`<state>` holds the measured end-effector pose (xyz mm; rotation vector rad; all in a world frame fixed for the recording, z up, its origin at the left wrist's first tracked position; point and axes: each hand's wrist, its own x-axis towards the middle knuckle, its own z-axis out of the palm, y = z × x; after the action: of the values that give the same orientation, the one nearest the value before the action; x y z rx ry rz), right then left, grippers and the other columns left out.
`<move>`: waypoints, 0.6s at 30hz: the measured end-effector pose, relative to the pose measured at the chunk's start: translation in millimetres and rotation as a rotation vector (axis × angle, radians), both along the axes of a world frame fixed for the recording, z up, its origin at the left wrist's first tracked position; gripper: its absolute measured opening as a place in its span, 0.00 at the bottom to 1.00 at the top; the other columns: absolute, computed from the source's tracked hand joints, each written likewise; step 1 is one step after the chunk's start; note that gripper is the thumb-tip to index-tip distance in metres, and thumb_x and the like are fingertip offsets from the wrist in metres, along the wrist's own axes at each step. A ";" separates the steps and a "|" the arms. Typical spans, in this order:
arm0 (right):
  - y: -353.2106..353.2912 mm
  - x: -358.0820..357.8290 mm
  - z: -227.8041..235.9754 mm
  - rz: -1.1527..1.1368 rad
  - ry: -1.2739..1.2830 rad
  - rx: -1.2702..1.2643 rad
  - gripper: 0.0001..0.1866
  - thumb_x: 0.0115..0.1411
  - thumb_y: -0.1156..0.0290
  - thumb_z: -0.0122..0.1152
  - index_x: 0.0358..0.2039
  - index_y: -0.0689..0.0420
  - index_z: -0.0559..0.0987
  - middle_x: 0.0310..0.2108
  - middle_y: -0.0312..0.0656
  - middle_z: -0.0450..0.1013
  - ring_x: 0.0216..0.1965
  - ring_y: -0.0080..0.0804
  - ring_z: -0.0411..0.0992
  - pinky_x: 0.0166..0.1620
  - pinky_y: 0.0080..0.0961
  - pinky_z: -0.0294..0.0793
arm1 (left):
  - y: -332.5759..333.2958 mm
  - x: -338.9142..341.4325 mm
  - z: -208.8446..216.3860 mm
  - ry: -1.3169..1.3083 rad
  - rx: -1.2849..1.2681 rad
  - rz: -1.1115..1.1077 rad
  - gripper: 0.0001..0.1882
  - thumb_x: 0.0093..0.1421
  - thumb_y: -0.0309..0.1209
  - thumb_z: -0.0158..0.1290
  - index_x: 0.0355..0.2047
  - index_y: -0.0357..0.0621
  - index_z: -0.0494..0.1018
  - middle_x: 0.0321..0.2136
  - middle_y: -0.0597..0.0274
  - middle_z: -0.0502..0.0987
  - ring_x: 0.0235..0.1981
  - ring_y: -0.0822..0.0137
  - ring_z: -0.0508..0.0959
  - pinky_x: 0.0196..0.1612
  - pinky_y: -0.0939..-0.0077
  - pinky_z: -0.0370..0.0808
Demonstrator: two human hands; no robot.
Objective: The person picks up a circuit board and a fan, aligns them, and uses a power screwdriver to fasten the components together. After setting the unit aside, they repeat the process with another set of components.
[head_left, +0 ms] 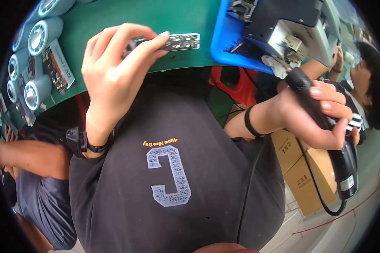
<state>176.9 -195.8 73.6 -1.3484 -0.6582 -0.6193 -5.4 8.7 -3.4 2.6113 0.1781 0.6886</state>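
Note:
My left hand [118, 63] is closed over the green table near its front edge. Its thumb and fingers pinch a narrow circuit board [181, 41] with a pale edge; the board's left end is hidden by the fingers. On the right, my right hand [316, 111] wraps round a black corded electric screwdriver [346, 170]. The tool slants, with its cable end low and its front end up beside the blue tray [220, 40]. Whitish material there hides the very tip. In the tray stands a dark and light grey boxy machine [285, 14].
Several pale blue round fan housings [42, 38] and loose circuit boards [57, 69] lie on the green table [156, 14] at left. Cardboard boxes [310, 181] and a red stool [242, 86] are below at right. People sit close by on both sides.

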 end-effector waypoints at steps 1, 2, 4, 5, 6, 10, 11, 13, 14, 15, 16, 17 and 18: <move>-10.1 12.3 5.5 -0.030 -0.009 0.049 0.11 0.60 0.66 0.45 0.39 0.59 0.63 0.14 0.36 0.58 0.09 0.31 0.61 0.15 0.24 0.63 | -0.3 1.1 -0.2 0.011 0.012 0.025 0.15 0.48 0.32 0.69 0.39 0.56 0.84 0.34 0.76 0.79 0.35 0.68 0.77 0.42 0.71 0.72; -16.5 17.6 9.9 -0.065 -0.014 0.096 0.10 0.59 0.67 0.46 0.36 0.59 0.64 0.14 0.36 0.58 0.09 0.31 0.61 0.15 0.24 0.63 | -1.0 2.2 -0.4 0.005 0.011 0.005 0.15 0.48 0.32 0.69 0.39 0.56 0.84 0.34 0.76 0.79 0.35 0.68 0.77 0.42 0.71 0.72; -17.0 23.3 13.7 -0.117 -0.043 0.088 0.09 0.59 0.67 0.46 0.35 0.59 0.64 0.13 0.36 0.58 0.09 0.31 0.61 0.15 0.24 0.64 | -2.6 4.5 -0.6 0.023 0.001 0.010 0.16 0.49 0.32 0.69 0.41 0.56 0.85 0.34 0.75 0.79 0.35 0.68 0.77 0.41 0.72 0.71; -13.4 26.4 13.9 -0.145 -0.064 0.080 0.08 0.58 0.68 0.47 0.34 0.59 0.64 0.13 0.37 0.59 0.09 0.31 0.62 0.16 0.24 0.65 | -2.7 4.8 -0.6 0.036 -0.003 0.020 0.17 0.49 0.31 0.69 0.41 0.56 0.85 0.34 0.75 0.79 0.35 0.68 0.77 0.41 0.73 0.71; -12.5 29.1 12.7 -0.171 -0.083 0.073 0.08 0.58 0.68 0.47 0.33 0.59 0.64 0.13 0.37 0.59 0.09 0.31 0.62 0.16 0.25 0.66 | -3.0 5.2 -0.3 0.037 -0.001 0.015 0.17 0.49 0.31 0.69 0.41 0.56 0.85 0.34 0.75 0.79 0.35 0.68 0.77 0.41 0.73 0.71; -36.6 41.9 0.3 0.001 0.027 -0.066 0.08 0.58 0.69 0.48 0.34 0.59 0.64 0.13 0.37 0.59 0.09 0.31 0.62 0.18 0.26 0.68 | -3.7 6.0 1.1 0.075 0.013 0.015 0.16 0.50 0.32 0.69 0.41 0.56 0.85 0.34 0.75 0.79 0.35 0.69 0.76 0.40 0.73 0.70; -37.3 42.7 -1.8 0.000 0.030 -0.061 0.08 0.58 0.69 0.48 0.34 0.59 0.64 0.13 0.37 0.59 0.09 0.31 0.62 0.18 0.26 0.68 | -3.6 6.0 1.0 0.071 0.016 0.012 0.16 0.50 0.32 0.69 0.41 0.56 0.85 0.34 0.75 0.79 0.35 0.69 0.76 0.40 0.73 0.70; -36.7 43.0 -5.2 0.073 0.031 -0.024 0.08 0.58 0.69 0.48 0.34 0.59 0.64 0.13 0.37 0.59 0.10 0.31 0.62 0.18 0.26 0.68 | -3.0 6.2 0.0 0.063 0.019 0.007 0.16 0.50 0.32 0.69 0.41 0.56 0.85 0.34 0.75 0.79 0.35 0.69 0.76 0.40 0.73 0.70; -35.9 42.3 -6.0 0.110 0.031 -0.007 0.07 0.58 0.69 0.47 0.33 0.59 0.64 0.13 0.37 0.59 0.10 0.31 0.62 0.19 0.27 0.68 | -2.7 6.1 -0.8 0.066 0.020 0.006 0.16 0.50 0.32 0.69 0.41 0.56 0.85 0.34 0.75 0.79 0.35 0.69 0.76 0.40 0.73 0.70; -33.9 42.2 -4.9 0.112 0.035 -0.004 0.07 0.58 0.69 0.47 0.33 0.59 0.64 0.13 0.37 0.59 0.10 0.31 0.62 0.19 0.27 0.68 | -3.0 5.8 -0.9 0.056 0.019 0.007 0.16 0.50 0.32 0.69 0.41 0.56 0.85 0.33 0.75 0.79 0.35 0.69 0.76 0.40 0.73 0.70; -30.4 42.6 -2.0 0.085 0.028 -0.069 0.07 0.59 0.69 0.47 0.32 0.59 0.64 0.13 0.37 0.60 0.10 0.31 0.62 0.19 0.27 0.67 | -3.1 5.2 -1.2 0.046 0.016 0.009 0.16 0.50 0.33 0.69 0.41 0.56 0.85 0.33 0.75 0.78 0.35 0.69 0.76 0.40 0.73 0.70; -26.4 42.5 0.9 0.059 0.020 -0.135 0.07 0.59 0.68 0.47 0.31 0.58 0.64 0.14 0.37 0.60 0.10 0.32 0.62 0.18 0.27 0.66 | -3.0 4.4 -1.8 0.036 0.013 0.012 0.15 0.50 0.33 0.69 0.41 0.56 0.85 0.33 0.75 0.78 0.35 0.69 0.77 0.40 0.72 0.70; -23.1 41.0 2.0 0.036 0.013 -0.202 0.07 0.59 0.68 0.46 0.31 0.58 0.64 0.14 0.36 0.60 0.10 0.32 0.62 0.18 0.27 0.65 | -2.3 4.1 -1.5 0.041 0.013 0.018 0.15 0.50 0.33 0.69 0.41 0.56 0.85 0.33 0.75 0.78 0.35 0.69 0.77 0.40 0.72 0.70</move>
<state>217.9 -218.9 75.6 -1.5230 -0.7480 -0.5257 -1.3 6.4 -4.9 2.6403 0.2104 0.6445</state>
